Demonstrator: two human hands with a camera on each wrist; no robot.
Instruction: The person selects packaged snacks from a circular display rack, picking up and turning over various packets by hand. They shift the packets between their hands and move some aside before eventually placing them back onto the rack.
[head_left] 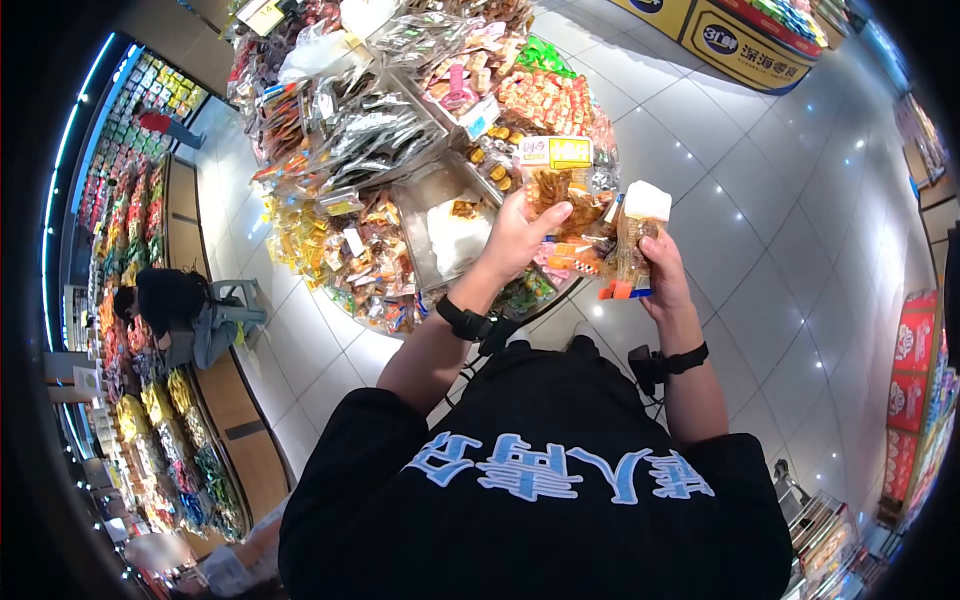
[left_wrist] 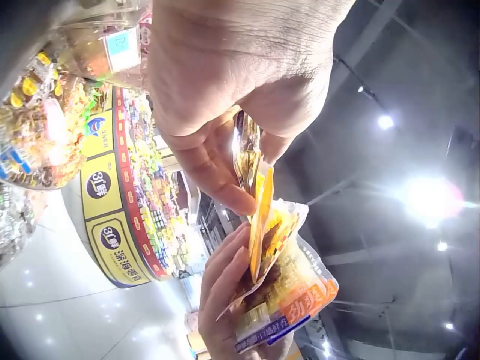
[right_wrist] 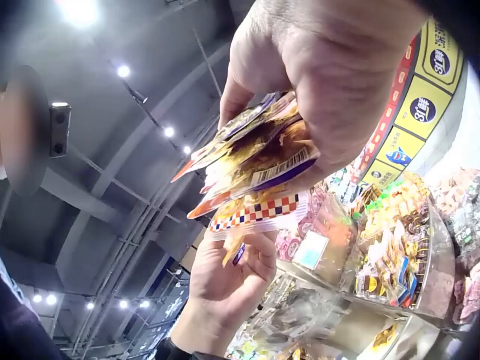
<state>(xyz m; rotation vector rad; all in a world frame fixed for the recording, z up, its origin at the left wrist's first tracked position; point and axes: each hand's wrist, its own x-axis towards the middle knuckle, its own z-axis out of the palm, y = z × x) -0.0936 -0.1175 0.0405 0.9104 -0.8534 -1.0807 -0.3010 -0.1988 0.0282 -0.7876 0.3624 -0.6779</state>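
Over at the big round snack stand (head_left: 425,182), by its near edge, the right hand (head_left: 667,262) is curled round a stack of packets (head_left: 632,235), long axis running away from the body, white end outward, while just left of it the left hand (head_left: 522,235) pinches a brown packet (head_left: 555,190), its white-and-yellow header likewise pointing outward.

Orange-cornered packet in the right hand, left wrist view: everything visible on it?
The orange-cornered packet looks like glossy plastic, a clear patch showing yellow-brown contents; pale characters mark its orange corner, and a dark blue strip runs along its lower edge. It is tilted in that view, gripped by the right hand. A yellow-edged packet overlaps it there; contact is unclear.
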